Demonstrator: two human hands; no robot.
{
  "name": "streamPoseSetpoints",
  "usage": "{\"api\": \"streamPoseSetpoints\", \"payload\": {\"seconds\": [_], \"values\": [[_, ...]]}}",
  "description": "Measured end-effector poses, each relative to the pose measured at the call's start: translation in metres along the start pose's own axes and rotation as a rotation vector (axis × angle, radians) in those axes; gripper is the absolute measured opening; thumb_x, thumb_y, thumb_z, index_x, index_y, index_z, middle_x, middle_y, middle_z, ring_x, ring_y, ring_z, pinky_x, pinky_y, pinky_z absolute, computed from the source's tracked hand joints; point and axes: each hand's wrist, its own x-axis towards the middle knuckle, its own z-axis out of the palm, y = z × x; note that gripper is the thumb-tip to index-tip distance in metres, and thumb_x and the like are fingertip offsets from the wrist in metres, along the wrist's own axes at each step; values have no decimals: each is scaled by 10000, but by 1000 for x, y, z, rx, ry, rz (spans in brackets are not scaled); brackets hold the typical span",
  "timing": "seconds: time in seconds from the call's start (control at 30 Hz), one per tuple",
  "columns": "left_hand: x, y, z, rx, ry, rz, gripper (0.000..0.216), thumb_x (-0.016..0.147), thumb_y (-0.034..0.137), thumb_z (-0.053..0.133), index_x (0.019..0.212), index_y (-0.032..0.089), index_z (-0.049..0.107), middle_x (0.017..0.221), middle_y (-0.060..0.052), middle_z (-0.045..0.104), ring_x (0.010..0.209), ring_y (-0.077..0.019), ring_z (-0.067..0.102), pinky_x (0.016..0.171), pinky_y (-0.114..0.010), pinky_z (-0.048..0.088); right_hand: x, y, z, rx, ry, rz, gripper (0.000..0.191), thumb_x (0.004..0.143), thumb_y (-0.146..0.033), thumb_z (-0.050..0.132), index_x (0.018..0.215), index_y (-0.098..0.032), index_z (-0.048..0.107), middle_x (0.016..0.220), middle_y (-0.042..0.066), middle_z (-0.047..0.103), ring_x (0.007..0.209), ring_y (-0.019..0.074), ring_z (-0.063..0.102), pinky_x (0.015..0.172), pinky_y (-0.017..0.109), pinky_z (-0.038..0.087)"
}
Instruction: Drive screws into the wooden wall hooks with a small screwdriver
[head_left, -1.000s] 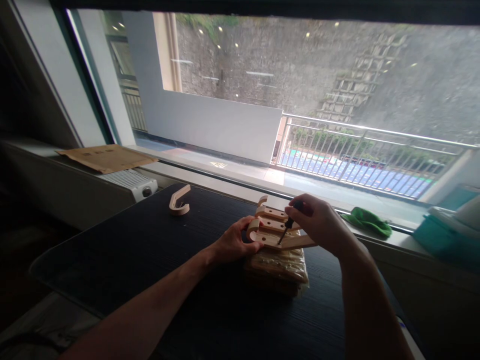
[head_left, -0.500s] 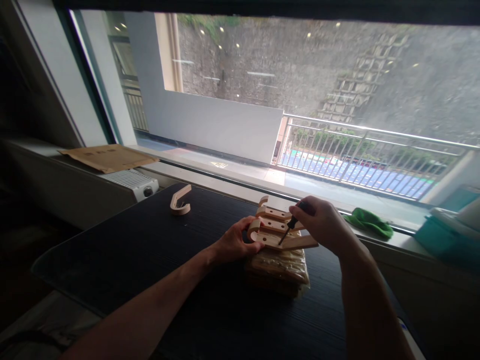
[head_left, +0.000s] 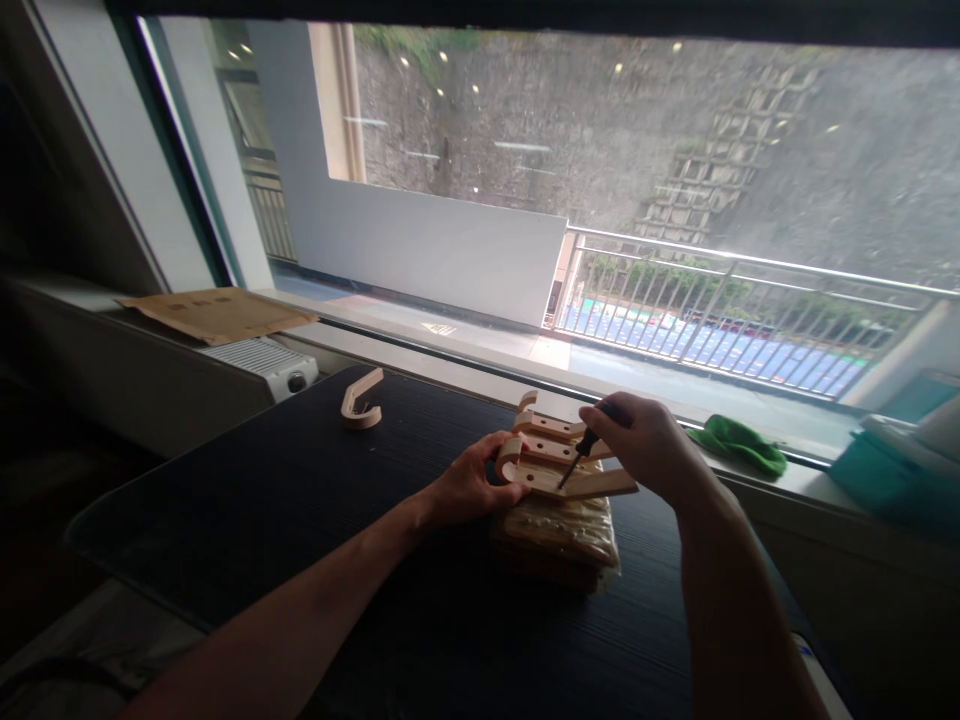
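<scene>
My right hand [head_left: 637, 435] is closed round the handle of a screwdriver [head_left: 585, 444]. Its slanted shaft meets the nearest pale wooden hook [head_left: 544, 480] close to a hole. On the left, the fingers and thumb of my left hand [head_left: 476, 480] grip this same hook at its curled end. Behind it, two more wooden hooks [head_left: 546, 448] with dark screw holes lie in a row. All rest on a plastic-wrapped block [head_left: 559, 535]. A separate wooden hook [head_left: 360, 402] lies farther left on the dark table, small screws apparently beside its curl.
The dark table [head_left: 255, 500] stands against a window sill. A green cloth [head_left: 739, 447] and a teal container [head_left: 892, 470] are at the right on the sill. A brown paper envelope [head_left: 225, 314] lies over a white heater [head_left: 277, 365] at the left.
</scene>
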Motion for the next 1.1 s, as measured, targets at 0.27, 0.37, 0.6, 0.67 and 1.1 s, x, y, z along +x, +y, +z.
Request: {"api": "streamPoseSetpoints", "payload": {"seconds": [0.27,0.37,0.6,0.67,1.1], "values": [[-1,-6,-2,15,-6,-17,400,694,223,664,1075,168,551,981,-39,601,872,-171,550,808,-278,456,-5,-6,-7,75,-48,-67,304,767,-425,542,934,-210,677,705,24,651,600,136,532,558,275,380],[0,-6,-1,13,-8,-15,396,697,227,665,1072,169,553,1005,-47,605,898,-181,556,824,-290,457,-6,-4,-9,80,-61,-89,285,774,-407,537,894,-199,689,719,33,662,625,146,545,579,284,393],[0,-3,0,-6,2,-16,391,682,214,678,1053,167,563,995,-48,606,909,-185,555,832,-292,453,-2,0,-7,54,-24,-10,325,768,-468,535,811,-176,673,649,29,649,561,135,505,543,285,386],[0,-3,-1,-5,6,-5,378,678,217,680,1035,168,567,968,-36,597,883,-173,548,818,-277,449,-3,-1,-7,31,-17,2,340,769,-483,528,791,-171,661,630,29,639,536,129,484,520,282,373],[0,-3,-1,20,7,-25,380,675,220,673,1038,176,569,959,-31,592,854,-165,537,800,-276,445,-5,-3,-9,77,-62,-67,309,778,-432,530,890,-188,683,703,31,659,605,142,526,568,286,391]]}}
